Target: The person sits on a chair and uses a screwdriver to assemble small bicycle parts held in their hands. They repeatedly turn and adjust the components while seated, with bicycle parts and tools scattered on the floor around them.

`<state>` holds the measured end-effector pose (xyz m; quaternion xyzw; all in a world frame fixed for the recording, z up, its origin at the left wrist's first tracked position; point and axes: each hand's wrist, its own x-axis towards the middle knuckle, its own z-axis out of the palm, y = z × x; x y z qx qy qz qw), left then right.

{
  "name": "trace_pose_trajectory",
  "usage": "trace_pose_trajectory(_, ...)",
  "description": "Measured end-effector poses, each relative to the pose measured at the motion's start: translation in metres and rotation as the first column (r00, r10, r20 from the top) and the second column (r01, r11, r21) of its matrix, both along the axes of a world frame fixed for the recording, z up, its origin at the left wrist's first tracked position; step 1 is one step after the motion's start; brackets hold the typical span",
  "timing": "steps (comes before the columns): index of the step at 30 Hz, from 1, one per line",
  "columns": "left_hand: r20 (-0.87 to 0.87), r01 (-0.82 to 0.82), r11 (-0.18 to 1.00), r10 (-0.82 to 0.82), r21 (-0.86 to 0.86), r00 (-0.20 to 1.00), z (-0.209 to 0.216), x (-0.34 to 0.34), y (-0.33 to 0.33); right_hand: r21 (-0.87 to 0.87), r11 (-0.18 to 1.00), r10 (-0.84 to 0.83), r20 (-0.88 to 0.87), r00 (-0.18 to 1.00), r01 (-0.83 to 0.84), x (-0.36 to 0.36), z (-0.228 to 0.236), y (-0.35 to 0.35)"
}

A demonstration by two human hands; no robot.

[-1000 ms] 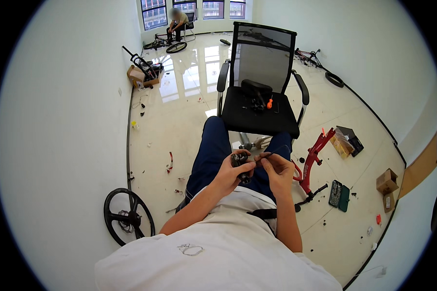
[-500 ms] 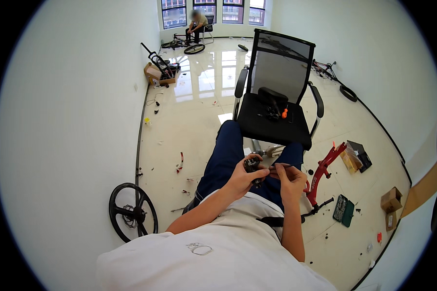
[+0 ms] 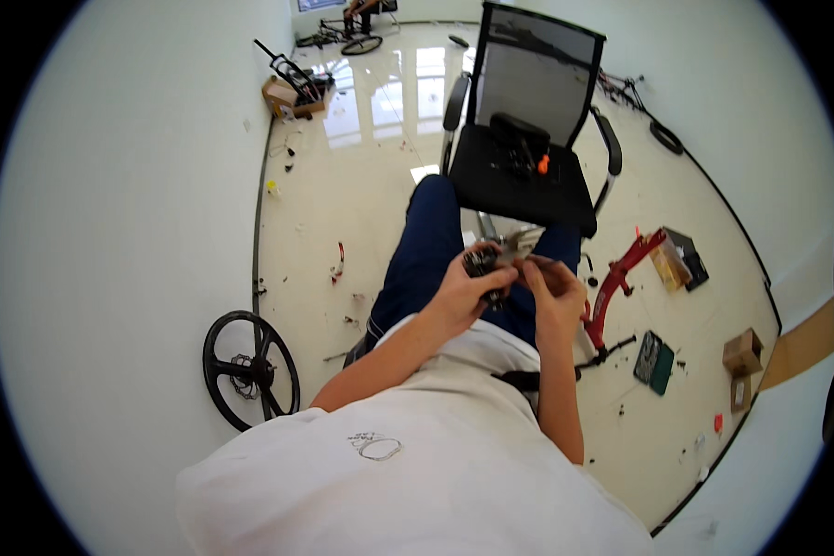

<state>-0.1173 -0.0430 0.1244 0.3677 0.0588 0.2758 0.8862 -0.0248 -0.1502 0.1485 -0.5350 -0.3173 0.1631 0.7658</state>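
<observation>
My left hand (image 3: 450, 304) is wrapped round a small black bicycle part (image 3: 480, 265), held above my lap. The part's exact kind is hard to tell, since fingers and thumb cover much of it. Close beside it, my right hand (image 3: 558, 295) is closed in a pinch, thumb and fingers together near the part. Something small and thin seems to be between those fingertips, too blurred to name. Beyond my knees stands a black mesh office chair (image 3: 505, 190). On its seat lie dark parts (image 3: 526, 153) and an orange-handled tool (image 3: 543, 164).
A red bike frame (image 3: 612, 283) stands right of my leg, near an open green tool case (image 3: 653, 363). Cardboard boxes (image 3: 741, 353) sit by the right wall. A black spoked wheel (image 3: 250, 371) leans at the left wall. Far off, a person (image 3: 363, 13) sits by a bicycle.
The view has tipped downward, so the room appears higher and the far person's upper body is cut off. Both hands keep nearly the same hold, with a slight shift of the right fingers.
</observation>
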Motion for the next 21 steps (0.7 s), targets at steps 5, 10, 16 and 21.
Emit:
trace_pose_trajectory(5, -0.014, 0.013, 1.0, -0.013, 0.021, 1.0, 0.006, -0.004, -0.003, 0.069, 0.997, -0.038, -0.045, 0.998, 0.041, -0.004, -0.001, 0.0)
trace_pose_trajectory(10, -0.034, 0.152, 0.977, -0.159, -0.151, 0.987, 0.005, -0.006, 0.004, 0.066, 0.989, 0.132, 0.037, 0.991, -0.134, -0.001, 0.001, -0.004)
trace_pose_trajectory(16, -0.105, 0.081, 0.996, -0.085, -0.034, 0.991, 0.004, -0.005, -0.003, 0.056, 0.985, 0.16, 0.083, 0.984, -0.165, 0.005, 0.0, -0.005)
trace_pose_trajectory(21, -0.078, 0.084, 0.996, -0.086, -0.035, 0.993, 0.005, -0.004, -0.002, 0.049, 0.984, 0.17, -0.013, 0.985, -0.169, 0.011, -0.004, -0.006)
